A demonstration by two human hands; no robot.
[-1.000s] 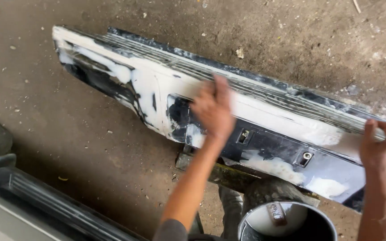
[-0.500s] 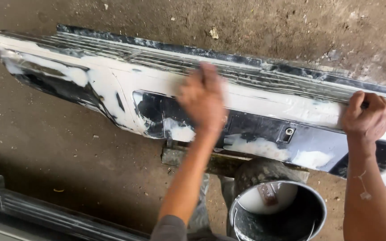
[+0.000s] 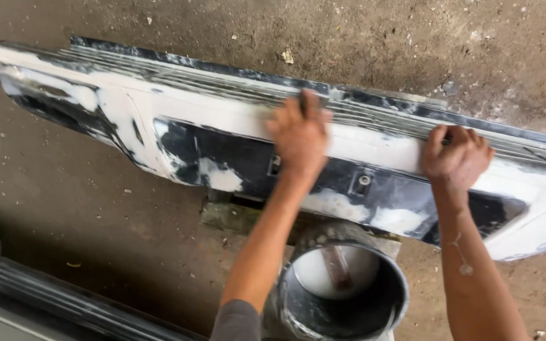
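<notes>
Sanding the filler on a car bumper, one hand rubbing and one hand bracing.

Our left hand (image 3: pixel 299 134) lies flat on the bumper (image 3: pixel 222 120), fingers (image 3: pixel 311 104) together and pressed over something dark that barely shows under them; we cannot tell what it is. Our right hand (image 3: pixel 455 159) sits further along the bumper, fingers curled and clamped over its ribbed upper edge to steady it. The bumper lies across the concrete floor (image 3: pixel 96 221), propped on a block beneath its middle, patched white over black. Just below the bumper stands a bucket (image 3: pixel 342 297) of whitish water with a stick in it. To do this well, we judge it best to keep the palm flat, the pressure even, and the strokes running along the bumper's length.
</notes>
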